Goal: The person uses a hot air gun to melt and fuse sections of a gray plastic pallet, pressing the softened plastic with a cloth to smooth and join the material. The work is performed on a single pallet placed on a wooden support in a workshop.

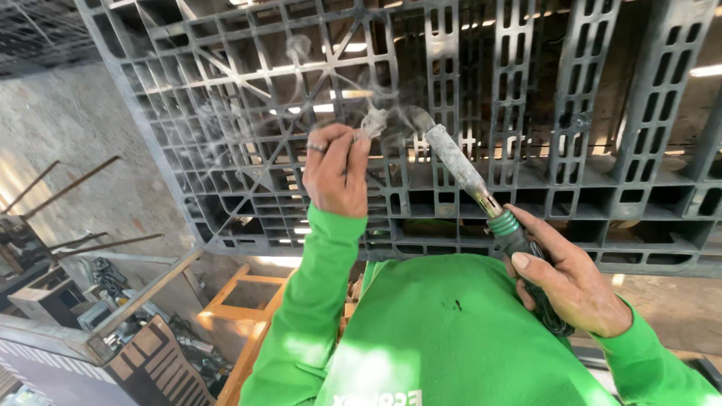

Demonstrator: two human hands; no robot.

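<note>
A large black plastic pallet (526,113) with a grid of ribs stands upright in front of me. My left hand (336,169), in a green sleeve and wearing a ring, pinches a small pale strip of plastic (372,124) against a pallet rib. My right hand (575,289) grips the dark and green handle of a heating iron (459,162). Its grey metal shaft slants up and left, and its tip meets the pallet right beside the strip. Smoke (301,53) curls up from that spot.
An orange wooden frame (241,301) stands below the pallet at the left. Rusty metal rods (71,184) lean against a rough concrete wall (68,128). Dark boxes and scrap (143,353) crowd the lower left corner.
</note>
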